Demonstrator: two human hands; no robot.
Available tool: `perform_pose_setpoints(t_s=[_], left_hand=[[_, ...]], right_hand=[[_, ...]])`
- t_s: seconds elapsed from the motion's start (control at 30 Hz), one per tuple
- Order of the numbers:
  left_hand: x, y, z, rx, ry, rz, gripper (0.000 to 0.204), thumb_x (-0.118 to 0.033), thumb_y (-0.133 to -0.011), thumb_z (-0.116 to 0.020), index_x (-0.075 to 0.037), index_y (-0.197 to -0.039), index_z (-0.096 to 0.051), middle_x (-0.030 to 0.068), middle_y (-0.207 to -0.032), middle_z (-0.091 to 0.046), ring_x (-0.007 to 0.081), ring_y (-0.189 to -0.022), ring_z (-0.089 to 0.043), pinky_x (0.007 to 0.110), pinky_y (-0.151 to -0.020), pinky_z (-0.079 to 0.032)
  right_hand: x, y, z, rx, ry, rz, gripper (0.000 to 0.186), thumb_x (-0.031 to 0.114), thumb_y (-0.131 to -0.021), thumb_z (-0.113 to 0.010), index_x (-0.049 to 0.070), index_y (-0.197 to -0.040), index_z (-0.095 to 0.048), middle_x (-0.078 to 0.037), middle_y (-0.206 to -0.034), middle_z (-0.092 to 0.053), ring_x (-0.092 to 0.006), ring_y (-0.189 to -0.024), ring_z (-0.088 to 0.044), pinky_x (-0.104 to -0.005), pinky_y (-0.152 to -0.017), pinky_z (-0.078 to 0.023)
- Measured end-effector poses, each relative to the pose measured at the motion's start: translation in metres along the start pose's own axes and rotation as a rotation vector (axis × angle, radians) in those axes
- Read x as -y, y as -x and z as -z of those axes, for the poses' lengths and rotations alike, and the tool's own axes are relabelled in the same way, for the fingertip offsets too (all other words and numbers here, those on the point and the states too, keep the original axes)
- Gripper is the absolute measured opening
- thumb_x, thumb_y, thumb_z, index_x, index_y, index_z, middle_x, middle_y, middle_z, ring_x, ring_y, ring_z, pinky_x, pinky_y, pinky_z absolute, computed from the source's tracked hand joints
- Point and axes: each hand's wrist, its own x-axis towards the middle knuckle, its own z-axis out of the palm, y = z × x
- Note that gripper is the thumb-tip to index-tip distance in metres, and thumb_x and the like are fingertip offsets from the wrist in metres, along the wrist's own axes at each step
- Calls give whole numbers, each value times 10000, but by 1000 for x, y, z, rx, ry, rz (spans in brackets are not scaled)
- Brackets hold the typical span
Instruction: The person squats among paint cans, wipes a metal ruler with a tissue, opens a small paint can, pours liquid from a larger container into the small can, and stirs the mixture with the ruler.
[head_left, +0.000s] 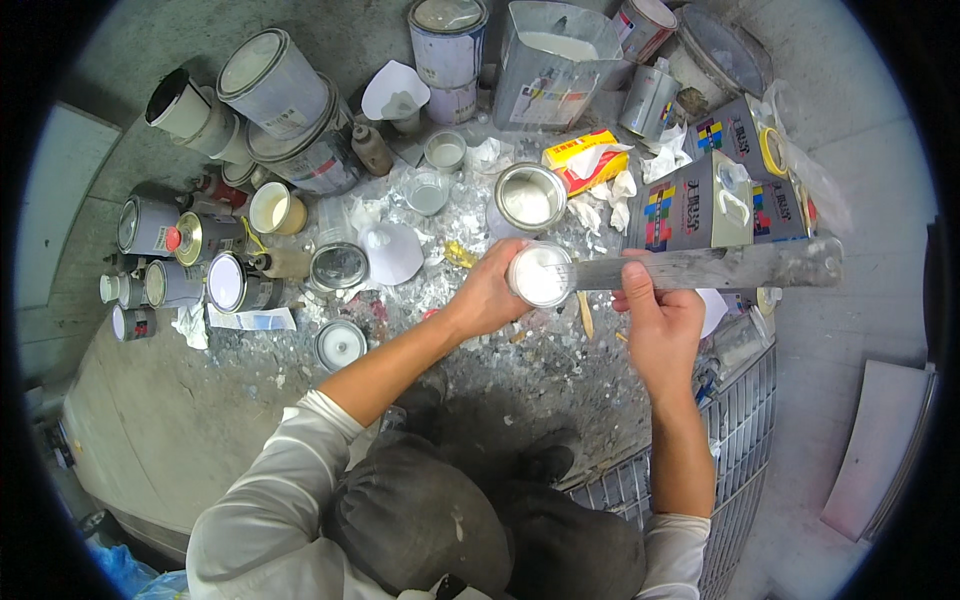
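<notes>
We have the small cup [540, 274] in our left hand [490, 295], fingers wrapped round its wall, held above the littered floor [200, 400]. It holds white paint, nearly to the rim. Our right hand [660, 325] is closed on a long flat stick [700, 268], whose near end rests across the cup's mouth.

We judge the cup light but easily spilled; it looks thin-walled, so squeezing may buckle it, and any paint on the outside would make it slippery. The side wall below the rim is the place to hold it, kept level. The stick looks stiff and rough with dried paint, so it should hold firm anywhere along its shaft.

Just beyond the cup stands an open tin [530, 196] with pale paint inside. Left of it are a white paper funnel [392, 252] and a lidded tin [339, 266]. Larger cans [270, 80] crowd the far edge.
</notes>
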Motion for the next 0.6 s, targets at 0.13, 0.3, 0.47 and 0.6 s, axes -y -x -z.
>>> perform_pose_setpoints(t_s=[0.13,0.3,0.47,0.6], left_hand=[[-2,0,0,-22,34,0,666,-181,-687,-840,5,-1242,-522,197,-1208,-567,325,-1141,-570,378,-983,-456],[-7,-2,4,-50,111,2,645,-164,-692,-839,-5,-1238,-533,165,-1189,-593,271,-1119,-590,352,-976,-460],[-14,-3,10,-62,133,25,624,-138,-701,-835,-5,-1233,-538,129,-1181,-608,212,-1105,-595,326,-963,-467],[-15,-5,11,-60,107,39,630,-144,-699,-838,-3,-1234,-536,136,-1178,-608,219,-1104,-597,334,-964,-470]], right_hand=[[-10,-13,9,-94,-196,-131,299,240,-952,-643,-44,-1040,-674,-80,-841,-687,-116,-664,-624,-251,-587,-520],[-11,-20,33,-201,-344,-141,327,250,-967,-617,-46,-1106,-626,-91,-886,-686,-127,-665,-640,-248,-535,-541],[3,-19,54,-237,-454,-9,307,215,-964,-618,-56,-1107,-618,-113,-891,-685,-144,-663,-640,-251,-536,-531],[18,-17,66,-298,-443,30,330,229,-970,-608,-65,-1121,-613,-125,-897,-684,-152,-665,-643,-257,-550,-533]])
